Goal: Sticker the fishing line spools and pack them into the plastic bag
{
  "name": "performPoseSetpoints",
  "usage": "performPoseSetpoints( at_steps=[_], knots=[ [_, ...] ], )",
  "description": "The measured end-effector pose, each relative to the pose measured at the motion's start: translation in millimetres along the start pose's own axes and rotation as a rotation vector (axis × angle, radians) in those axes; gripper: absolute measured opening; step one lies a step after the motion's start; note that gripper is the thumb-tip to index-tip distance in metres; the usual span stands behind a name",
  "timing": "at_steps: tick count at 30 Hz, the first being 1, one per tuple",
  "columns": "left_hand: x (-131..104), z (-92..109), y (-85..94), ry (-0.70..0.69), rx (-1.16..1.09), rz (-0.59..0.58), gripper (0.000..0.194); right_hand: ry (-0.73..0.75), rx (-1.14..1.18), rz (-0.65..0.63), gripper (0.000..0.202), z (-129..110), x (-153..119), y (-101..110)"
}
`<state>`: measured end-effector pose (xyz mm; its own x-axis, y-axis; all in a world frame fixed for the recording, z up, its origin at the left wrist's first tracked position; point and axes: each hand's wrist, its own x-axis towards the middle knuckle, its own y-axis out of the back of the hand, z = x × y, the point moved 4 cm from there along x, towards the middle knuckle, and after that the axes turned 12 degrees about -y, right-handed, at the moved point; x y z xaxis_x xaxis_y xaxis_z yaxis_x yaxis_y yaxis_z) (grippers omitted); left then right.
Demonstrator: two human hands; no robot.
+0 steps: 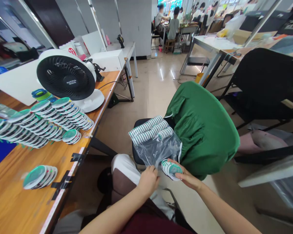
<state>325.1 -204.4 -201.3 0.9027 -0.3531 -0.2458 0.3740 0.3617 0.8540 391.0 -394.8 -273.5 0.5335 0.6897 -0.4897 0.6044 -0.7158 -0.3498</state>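
Observation:
My left hand (149,180) pinches the near edge of a clear plastic bag (150,151), which lies on a chair seat. Inside the bag, rows of round white-rimmed discs (151,126) are packed on edge, with a shorter row at the right. A short stack of round green-and-white discs (172,169) is in the grip of my right hand (187,177), close to the bag's mouth. On the wooden table at left stand several tall leaning stacks of like discs (39,126). A smaller stack (40,177) lies nearer the table's front edge.
A black-and-white fan (68,78) stands on the wooden table (12,204), beside a white box (107,60). The chair's back carries a green cover (205,130). At the right is a black chair (263,84). People (173,27) sit at tables in the background.

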Motion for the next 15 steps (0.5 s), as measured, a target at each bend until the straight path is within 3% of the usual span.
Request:
performPoseSetpoints(
  at_steps=[3, 6, 12, 15],
  knots=[
    [3.5, -9.8, 17.3, -0.01, -0.102, 0.24, 0.032, 0.148, -0.258, 0.101, 0.08, -5.6, 20.3, -4.2],
    [2.4, -7.3, 22.1, -0.118, -0.137, 0.344, 0.037, 0.233, -0.448, 0.274, 0.083, -8.8, 51.2, -7.6],
    [1.0, 2.7, -6.8, -0.229, -0.122, 0.182, 0.042, 0.481, -0.664, 0.65, 0.077, -24.8, 116.1, -17.2],
    [0.8, 4.2, -16.2, -0.243, -0.132, 0.106, 0.048, 0.503, -0.777, 0.773, 0.075, -31.5, 141.5, -25.1]
  ],
)
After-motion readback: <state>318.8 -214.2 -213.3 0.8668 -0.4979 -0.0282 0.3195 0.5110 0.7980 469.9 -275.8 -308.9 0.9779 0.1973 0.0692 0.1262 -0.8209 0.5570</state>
